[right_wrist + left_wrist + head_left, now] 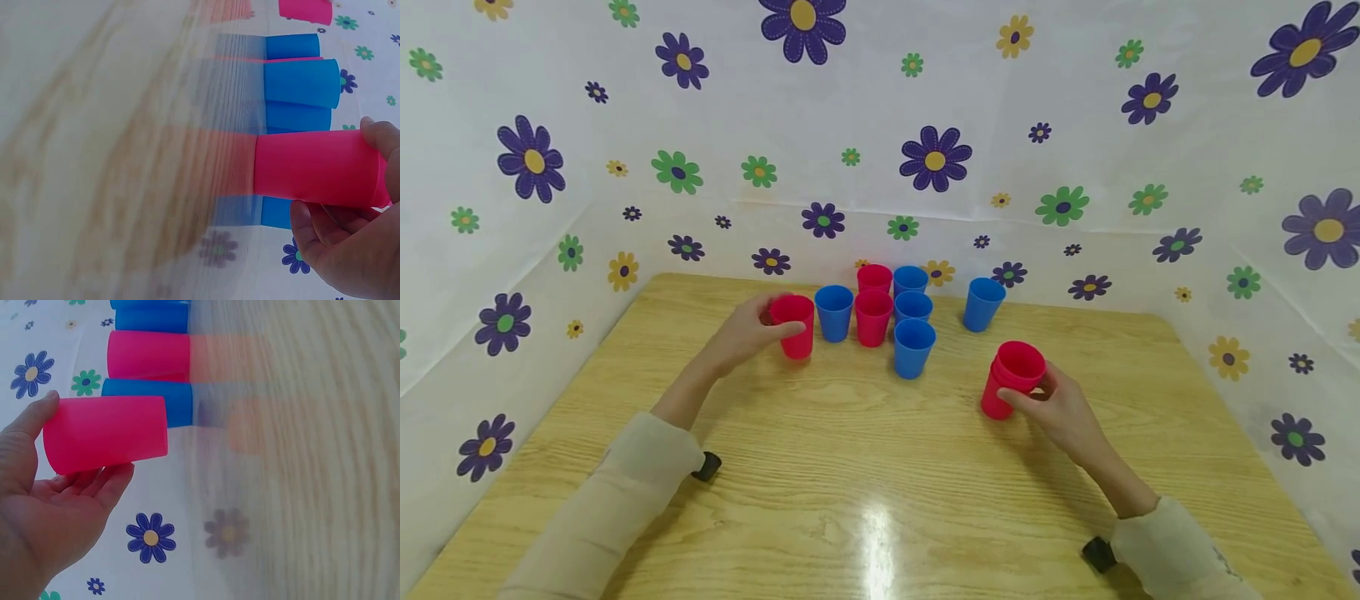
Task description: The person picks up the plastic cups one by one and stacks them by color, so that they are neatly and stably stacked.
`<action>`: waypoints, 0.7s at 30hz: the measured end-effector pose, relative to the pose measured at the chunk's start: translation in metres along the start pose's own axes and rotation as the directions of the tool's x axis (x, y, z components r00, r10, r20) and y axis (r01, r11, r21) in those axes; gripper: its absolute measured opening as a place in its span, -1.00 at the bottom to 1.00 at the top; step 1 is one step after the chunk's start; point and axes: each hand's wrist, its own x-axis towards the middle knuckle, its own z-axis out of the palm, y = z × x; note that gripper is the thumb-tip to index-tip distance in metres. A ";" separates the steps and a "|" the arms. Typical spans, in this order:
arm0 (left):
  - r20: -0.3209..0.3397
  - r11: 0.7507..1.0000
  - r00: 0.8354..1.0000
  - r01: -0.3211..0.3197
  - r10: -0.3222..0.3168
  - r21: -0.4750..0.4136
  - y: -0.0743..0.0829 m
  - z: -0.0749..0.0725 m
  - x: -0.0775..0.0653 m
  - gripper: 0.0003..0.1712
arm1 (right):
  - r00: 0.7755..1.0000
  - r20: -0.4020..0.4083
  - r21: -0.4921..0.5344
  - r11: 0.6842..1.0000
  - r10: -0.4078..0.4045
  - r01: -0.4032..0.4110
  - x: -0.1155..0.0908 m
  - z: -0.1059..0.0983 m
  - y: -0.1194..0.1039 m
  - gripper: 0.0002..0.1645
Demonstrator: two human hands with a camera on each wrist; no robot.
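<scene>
With my left hand I grip a red cup at the left end of the cup group, thumb on one side and fingers on the other. In the left wrist view this red cup is upright and raised off the table, close beside a blue cup. My right hand holds a pair of nested red cups at the right, thumb and fingers around the upper one. The lower red cup has its base on the table in the right wrist view.
Beyond my hands on the wooden table stand a blue cup, two red cups with one at the front, and a column of blue cups. Another blue cup stands apart. A flowered cloth surrounds the table.
</scene>
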 end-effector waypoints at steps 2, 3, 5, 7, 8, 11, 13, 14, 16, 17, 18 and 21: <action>0.033 1.000 0.999 -0.012 0.012 0.005 0.004 0.003 -0.003 -0.14 | 1.000 -0.001 -0.002 1.000 0.001 -0.001 0.000 0.000 0.001 -0.27; 0.046 1.000 0.999 -0.025 0.024 0.007 0.007 0.006 -0.004 -0.16 | 1.000 -0.002 -0.005 1.000 0.001 -0.001 0.000 0.000 0.001 -0.28; 0.075 0.999 0.996 -0.049 0.049 0.000 0.012 0.011 -0.007 -0.21 | 1.000 -0.003 -0.008 1.000 0.001 -0.001 0.000 0.000 0.001 -0.28; 0.101 0.997 0.992 -0.074 0.075 -0.011 0.016 0.017 -0.009 -0.26 | 1.000 -0.003 -0.009 1.000 -0.001 0.001 0.000 0.000 0.001 -0.27; 0.115 0.996 0.990 -0.084 0.085 -0.017 0.019 0.020 -0.011 -0.28 | 1.000 -0.004 -0.009 1.000 -0.001 0.001 0.000 0.000 0.001 -0.27; 0.148 0.995 0.984 -0.098 0.100 -0.018 0.028 0.029 -0.015 -0.28 | 1.000 -0.001 -0.008 1.000 -0.001 0.001 0.001 0.000 0.001 -0.27; 0.167 0.995 0.981 -0.102 0.103 -0.014 0.034 0.035 -0.018 -0.25 | 1.000 0.001 -0.009 1.000 -0.002 0.002 0.001 0.000 0.001 -0.27; 0.175 0.994 0.979 -0.108 0.108 -0.011 0.037 0.038 -0.018 -0.24 | 1.000 0.001 -0.010 1.000 -0.002 0.002 0.001 0.000 0.001 -0.27; 0.192 0.993 0.974 -0.119 0.119 -0.011 0.042 0.044 -0.018 -0.22 | 1.000 0.000 -0.014 1.000 -0.001 0.001 0.001 0.000 0.001 -0.28; 0.202 0.992 0.971 -0.125 0.126 -0.017 0.045 0.047 -0.018 -0.21 | 1.000 -0.001 -0.016 1.000 0.001 -0.001 0.000 0.000 0.001 -0.28; 0.213 0.991 0.968 -0.130 0.133 -0.028 0.047 0.050 -0.018 -0.21 | 1.000 -0.002 -0.019 1.000 0.002 -0.002 0.000 0.000 0.000 -0.28; 0.239 0.988 0.959 -0.147 0.155 -0.053 0.054 0.060 -0.016 -0.21 | 1.000 -0.005 -0.023 1.000 0.007 -0.007 -0.001 -0.001 -0.002 -0.28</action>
